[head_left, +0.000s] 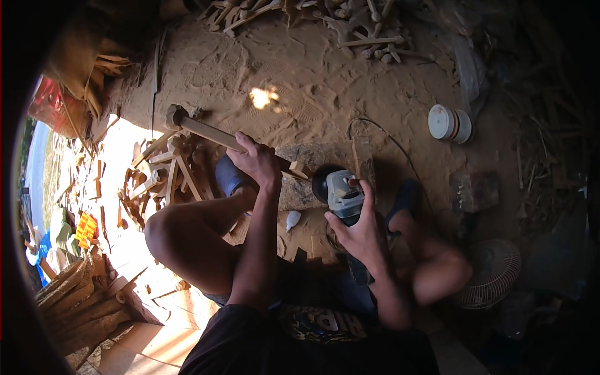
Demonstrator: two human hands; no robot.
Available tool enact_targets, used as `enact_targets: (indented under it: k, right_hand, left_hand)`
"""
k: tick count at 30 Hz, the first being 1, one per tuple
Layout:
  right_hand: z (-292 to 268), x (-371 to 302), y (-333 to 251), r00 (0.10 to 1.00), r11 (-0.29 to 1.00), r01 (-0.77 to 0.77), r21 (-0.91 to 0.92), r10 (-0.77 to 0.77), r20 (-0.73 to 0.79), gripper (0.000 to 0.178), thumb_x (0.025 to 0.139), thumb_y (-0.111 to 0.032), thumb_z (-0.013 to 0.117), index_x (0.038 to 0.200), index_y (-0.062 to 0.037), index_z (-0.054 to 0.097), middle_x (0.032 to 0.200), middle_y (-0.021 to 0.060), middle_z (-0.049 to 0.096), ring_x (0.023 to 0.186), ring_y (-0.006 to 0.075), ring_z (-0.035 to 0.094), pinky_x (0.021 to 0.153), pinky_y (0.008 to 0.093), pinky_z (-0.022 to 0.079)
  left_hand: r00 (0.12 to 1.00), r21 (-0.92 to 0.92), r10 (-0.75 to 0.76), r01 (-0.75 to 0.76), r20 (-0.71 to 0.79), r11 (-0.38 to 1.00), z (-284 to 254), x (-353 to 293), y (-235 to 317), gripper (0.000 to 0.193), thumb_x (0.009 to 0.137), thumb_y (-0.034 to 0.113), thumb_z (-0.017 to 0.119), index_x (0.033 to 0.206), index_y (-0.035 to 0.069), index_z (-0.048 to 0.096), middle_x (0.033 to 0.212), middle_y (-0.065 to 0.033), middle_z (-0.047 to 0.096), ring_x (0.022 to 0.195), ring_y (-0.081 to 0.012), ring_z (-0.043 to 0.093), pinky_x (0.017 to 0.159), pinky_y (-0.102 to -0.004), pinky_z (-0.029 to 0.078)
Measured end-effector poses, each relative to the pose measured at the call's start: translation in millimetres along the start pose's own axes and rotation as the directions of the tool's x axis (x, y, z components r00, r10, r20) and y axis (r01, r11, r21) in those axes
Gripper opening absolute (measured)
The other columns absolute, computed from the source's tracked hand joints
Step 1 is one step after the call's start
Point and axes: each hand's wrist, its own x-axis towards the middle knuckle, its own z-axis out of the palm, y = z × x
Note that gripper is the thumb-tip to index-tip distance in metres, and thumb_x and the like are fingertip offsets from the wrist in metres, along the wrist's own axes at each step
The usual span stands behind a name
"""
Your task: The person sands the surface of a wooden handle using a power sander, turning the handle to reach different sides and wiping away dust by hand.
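Note:
My left hand (257, 164) is wrapped round a long wooden piece (209, 132) with a thick knob at its far left end and a squared near end. In my right hand (362, 234) is an angle grinder (345, 194), grey and black, its dark round disc (321, 182) turned toward the wood. The squared end lies right beside the disc; whether they touch I cannot tell. Beneath both is a worn wooden block (306, 152) on the sandy ground, between my feet. A small white bulb-shaped thing (292, 220) lies just this side of the block.
Similar wooden pieces are heaped at the left (172, 175) and at the far side (375, 40). A dark cord (400, 147) curves over the sand. To the right are a white tub (442, 122), a squarish block (475, 190) and a fan guard (494, 275).

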Motion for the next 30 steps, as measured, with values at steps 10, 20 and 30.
enact_targets:
  k: [10,20,30]
  right_hand:
    - [-7,5,0,0.999,0.999,0.036,0.005,-0.036,0.001,0.096,0.088,-0.029,0.089,0.160,-0.0020,0.031,0.134,0.0269,0.065,0.122,0.0371,0.069,0.104,0.0451,0.053]
    - [-25,1,33,0.985,0.996,0.050,-0.068,-0.061,-0.159,0.098,0.087,-0.029,0.089,0.161,-0.0018,0.031,0.135,0.0266,0.067,0.123,0.0365,0.070,0.105,0.0443,0.053]
    - [-86,6,10,0.920,0.994,0.072,-0.087,-0.100,-0.378,0.095,0.088,-0.032,0.089,0.159,0.0012,0.035,0.130,0.0261,0.070,0.116,0.0371,0.073,0.100,0.0457,0.056]
  left_hand:
    - [0.997,-0.068,-0.047,0.050,0.053,0.996,3,-6,13,0.034,0.114,0.036,0.055,0.100,0.007,0.045,0.077,-0.0021,0.048,0.057,-0.0115,0.048,0.049,-0.0300,0.041]
    - [0.953,0.024,-0.089,0.085,0.289,0.996,14,-13,12,0.038,0.116,0.041,0.050,0.110,0.003,0.051,0.082,-0.0053,0.058,0.065,-0.0153,0.059,0.059,-0.0337,0.050]
    - [0.493,0.236,-0.291,0.172,0.820,0.956,-23,-30,-20,0.053,0.108,0.054,0.060,0.117,0.002,0.062,0.100,-0.0043,0.063,0.093,-0.0173,0.059,0.087,-0.0367,0.050]
